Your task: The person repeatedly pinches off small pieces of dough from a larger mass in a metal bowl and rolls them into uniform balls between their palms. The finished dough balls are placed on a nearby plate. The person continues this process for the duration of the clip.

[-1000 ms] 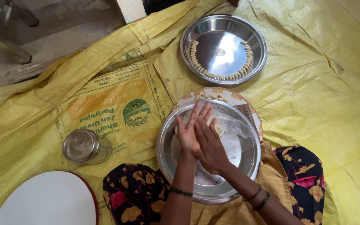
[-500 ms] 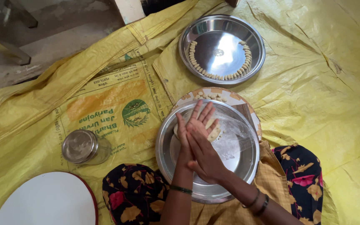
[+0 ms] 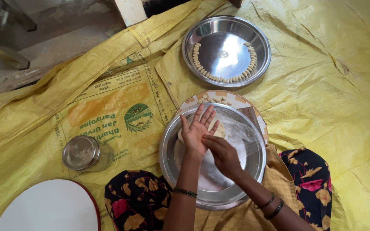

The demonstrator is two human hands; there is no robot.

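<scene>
My left hand is held palm up with its fingers spread, over a steel plate that rests on my lap. My right hand lies just beside it, its bunched fingertips touching the heel of the left palm; whatever is under them is hidden. A lump of pale dough sits on clear plastic in the plate, right behind my left hand. A second steel plate further off carries several small dough pieces lined along its rim.
A round patterned board with a few dough pieces sticks out behind the near plate. A steel-lidded jar stands at the left on the yellow tarp. A white round board lies at bottom left. Wooden legs stand at top left.
My right hand has slid back along the left palm toward the wrist, uncovering the left fingers. The left hand has stayed over the plate.
</scene>
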